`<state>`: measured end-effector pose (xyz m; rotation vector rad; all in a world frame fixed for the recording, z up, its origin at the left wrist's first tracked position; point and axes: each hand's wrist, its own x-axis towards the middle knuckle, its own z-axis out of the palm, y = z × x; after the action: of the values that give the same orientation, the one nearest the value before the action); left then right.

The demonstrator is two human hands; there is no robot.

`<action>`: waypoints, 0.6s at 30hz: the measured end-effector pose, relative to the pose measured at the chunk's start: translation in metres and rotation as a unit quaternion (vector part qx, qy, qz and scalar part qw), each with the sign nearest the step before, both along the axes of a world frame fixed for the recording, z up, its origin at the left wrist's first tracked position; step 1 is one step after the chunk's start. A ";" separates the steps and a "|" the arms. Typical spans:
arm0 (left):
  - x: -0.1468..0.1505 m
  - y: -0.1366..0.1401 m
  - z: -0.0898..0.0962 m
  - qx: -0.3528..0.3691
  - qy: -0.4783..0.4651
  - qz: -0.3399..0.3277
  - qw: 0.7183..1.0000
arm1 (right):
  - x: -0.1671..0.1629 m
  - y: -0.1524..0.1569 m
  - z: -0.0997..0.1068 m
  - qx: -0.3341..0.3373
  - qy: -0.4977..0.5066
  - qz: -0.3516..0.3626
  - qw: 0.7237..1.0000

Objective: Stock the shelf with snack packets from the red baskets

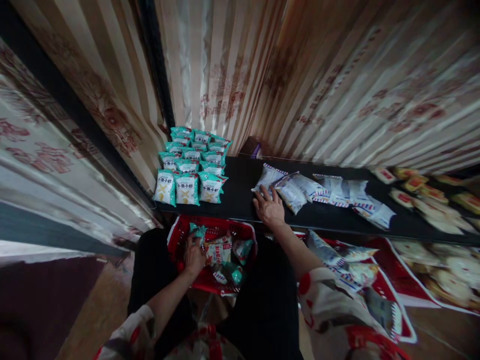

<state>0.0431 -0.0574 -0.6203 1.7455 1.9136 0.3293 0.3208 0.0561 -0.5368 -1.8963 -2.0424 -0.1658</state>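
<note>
My left hand [194,257] reaches down into a red plastic basket [173,245] between my knees. Its fingers are bent around a teal snack packet [197,231] near the basket's back left. A white and red packet [218,251] and several teal ones lie beside it. On the black shelf [240,187], my right hand [270,207] is open, fingers spread against the lower edge of a clear-and-white snack packet with striped ends [270,176]. To its right leans a second striped packet [291,194], part of a loose row.
Teal and white snack packets [187,189] stand in tidy rows on the shelf's left end. Small yellow and red packs [415,182] lie far right. Below the shelf, a second red basket [407,320] holds striped packets, beside another container of pale round packs [455,272]. Curtains [225,65] hang behind.
</note>
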 end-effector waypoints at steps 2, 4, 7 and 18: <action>-0.002 0.005 -0.006 0.003 0.008 0.044 0.999 | 0.008 -0.003 0.000 0.006 0.009 -0.005 1.000; -0.005 0.010 -0.014 -0.006 0.011 0.063 0.998 | 0.011 -0.007 0.002 0.020 0.032 0.004 0.999; -0.007 0.015 -0.027 -0.030 0.011 0.071 0.997 | 0.002 -0.023 0.004 0.050 0.099 0.051 0.993; 0.002 0.014 -0.014 -0.019 0.006 0.068 0.997 | -0.067 -0.092 -0.021 -0.029 0.357 0.142 0.923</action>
<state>0.0449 -0.0432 -0.6339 1.5995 2.0383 0.3306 0.2539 -0.0357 -0.5575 -1.3634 -1.7641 0.5820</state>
